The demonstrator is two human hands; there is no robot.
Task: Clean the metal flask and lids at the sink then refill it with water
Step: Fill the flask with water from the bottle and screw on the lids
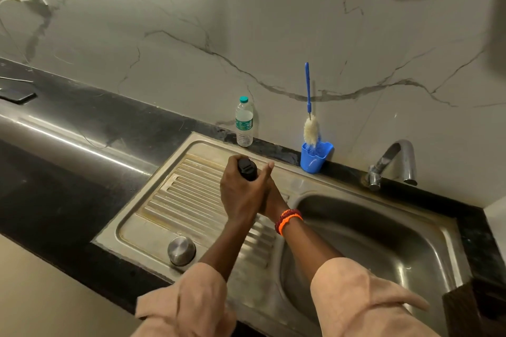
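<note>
Both my hands meet over the ribbed drainboard (175, 199) of the steel sink. My left hand (239, 195) is wrapped around the flask, of which only the black top (247, 169) shows above my fingers. My right hand (269, 191), with an orange bracelet at the wrist, presses against the flask from the right, thumb pointing up; my left hand mostly hides it. The flask's body is hidden by both hands. A round metal lid (181, 251) lies on the drainboard near the front edge, to the left of my left forearm.
A small plastic water bottle (244, 124) stands at the wall behind the drainboard. A blue bottle brush (310, 128) stands in a blue cup (313, 157). The chrome tap (394, 164) is at the back right over the sink basin (369, 241). Black counter (82, 128) extends left.
</note>
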